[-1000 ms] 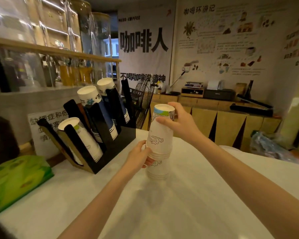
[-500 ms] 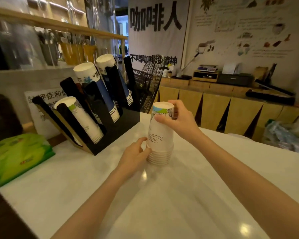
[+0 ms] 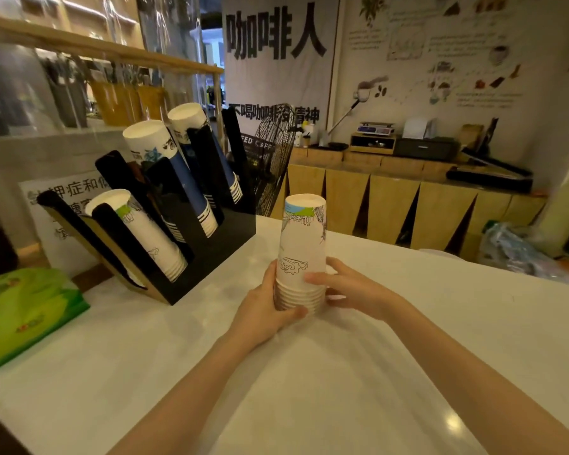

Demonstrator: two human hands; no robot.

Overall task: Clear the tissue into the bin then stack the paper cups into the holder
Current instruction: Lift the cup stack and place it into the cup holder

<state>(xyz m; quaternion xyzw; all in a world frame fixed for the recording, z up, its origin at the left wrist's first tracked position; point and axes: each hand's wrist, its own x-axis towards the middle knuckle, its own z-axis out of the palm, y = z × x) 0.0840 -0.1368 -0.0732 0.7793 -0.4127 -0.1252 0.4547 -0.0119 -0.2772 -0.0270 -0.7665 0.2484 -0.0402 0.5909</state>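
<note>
your left hand (image 3: 265,310) is wrapped round the bottom of the stack of paper cups (image 3: 302,254), thumb curled across the nested rims in front, fingers out of sight behind. your right hand (image 3: 349,287) closes on the same low band from the other side, fingertips pressed to the wall. both hands have it, and the stack stands upside down and upright on the white counter (image 3: 326,389), long axis vertical. now the bit that matters: the black cup holder (image 3: 211,244) sits up and to your left, just beyond the left hand, and its slots lean back. so i'd say the stack has to tip over to match that slant. the near slot already holds matching white cups (image 3: 138,231). left forearm reaches straight in, right comes across at an angle.
</note>
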